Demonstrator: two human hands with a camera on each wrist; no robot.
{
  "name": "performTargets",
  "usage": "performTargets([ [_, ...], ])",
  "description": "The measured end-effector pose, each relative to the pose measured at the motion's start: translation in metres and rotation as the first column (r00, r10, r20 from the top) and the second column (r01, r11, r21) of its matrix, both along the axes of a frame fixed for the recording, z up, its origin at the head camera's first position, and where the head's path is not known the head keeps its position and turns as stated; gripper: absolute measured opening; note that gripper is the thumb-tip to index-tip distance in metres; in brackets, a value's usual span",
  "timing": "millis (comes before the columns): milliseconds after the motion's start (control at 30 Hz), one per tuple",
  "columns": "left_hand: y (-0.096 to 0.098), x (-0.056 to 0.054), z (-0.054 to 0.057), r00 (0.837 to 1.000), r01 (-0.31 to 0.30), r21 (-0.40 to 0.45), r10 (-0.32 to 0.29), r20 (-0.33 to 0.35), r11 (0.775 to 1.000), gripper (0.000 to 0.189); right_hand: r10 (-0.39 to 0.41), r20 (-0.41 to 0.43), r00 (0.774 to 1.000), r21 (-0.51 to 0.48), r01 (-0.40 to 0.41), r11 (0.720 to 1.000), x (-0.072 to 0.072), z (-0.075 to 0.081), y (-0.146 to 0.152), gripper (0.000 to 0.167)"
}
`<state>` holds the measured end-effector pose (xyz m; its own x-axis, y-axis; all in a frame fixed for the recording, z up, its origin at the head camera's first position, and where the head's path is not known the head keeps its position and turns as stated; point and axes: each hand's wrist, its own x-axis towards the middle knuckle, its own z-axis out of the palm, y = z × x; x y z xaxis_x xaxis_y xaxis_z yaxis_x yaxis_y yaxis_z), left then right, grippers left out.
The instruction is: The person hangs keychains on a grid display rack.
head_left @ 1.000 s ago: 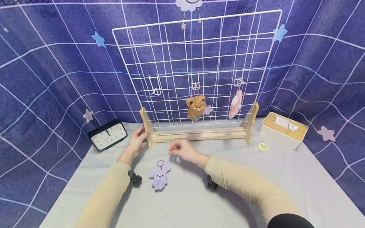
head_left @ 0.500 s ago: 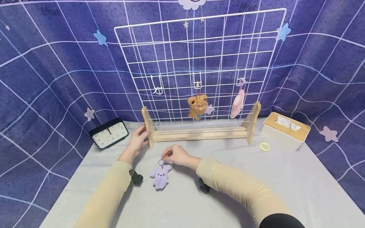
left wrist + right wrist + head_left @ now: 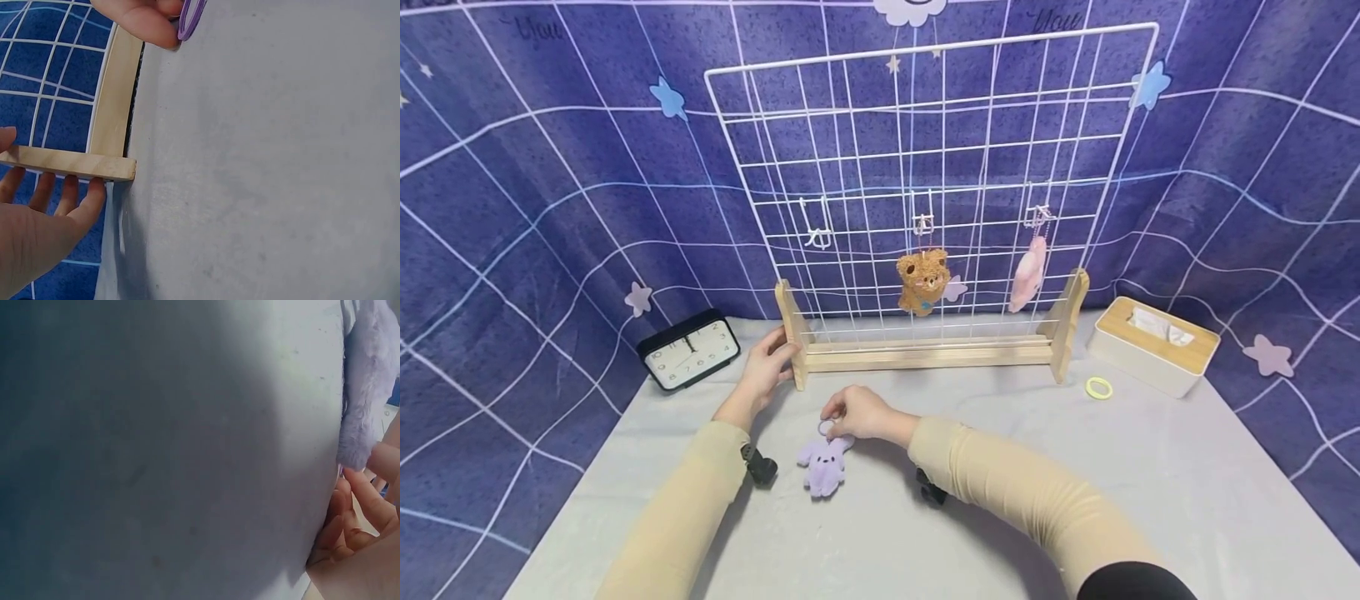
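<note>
L hand (image 3: 765,367) is wrapped on the wood end (image 3: 69,164) of the rack (image 3: 925,359), thumb one side n fingers the other; the ring (image 3: 184,36) of the purple plush (image 3: 825,473) is pinched in the R hand (image 3: 863,412), w/ the plush at the table (image 3: 865,542) in front of the rack, tho whether it's lifted at all can't be told. Main risk prob: the ring could be dropped bc it's held by fingertips only; also, if the rack gets tugged by the L hand, the bear (image 3: 922,279) n pink plush (image 3: 1028,275) could be set swinging or shaken loose.
</note>
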<state>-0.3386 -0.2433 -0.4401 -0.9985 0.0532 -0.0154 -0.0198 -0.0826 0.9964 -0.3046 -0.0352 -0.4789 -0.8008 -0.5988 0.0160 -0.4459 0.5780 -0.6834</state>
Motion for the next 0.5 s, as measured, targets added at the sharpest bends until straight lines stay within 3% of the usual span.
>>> performTargets([
  [67, 0.0, -0.001, -0.001, 1.0, -0.003, 0.001, 0.003, 0.001, 1.0, 0.064, -0.008, -0.008, 1.0, 0.015, 0.008, 1.0, 0.001, 0.001, -0.001, 0.026],
  [300, -0.006, -0.016, -0.023, 0.999, -0.028, -0.025, 0.027, -0.023, 0.999, 0.063, -0.03, -0.008, 1.0, 0.029, 0.031, 0.999, 0.003, 0.002, -0.003, 0.022],
  [500, -0.006, -0.016, -0.024, 0.998, -0.042, -0.051, 0.04, -0.038, 0.998, 0.063, -0.038, 0.002, 0.999, 0.006, 0.038, 0.999, 0.003, 0.001, -0.003, 0.023],
])
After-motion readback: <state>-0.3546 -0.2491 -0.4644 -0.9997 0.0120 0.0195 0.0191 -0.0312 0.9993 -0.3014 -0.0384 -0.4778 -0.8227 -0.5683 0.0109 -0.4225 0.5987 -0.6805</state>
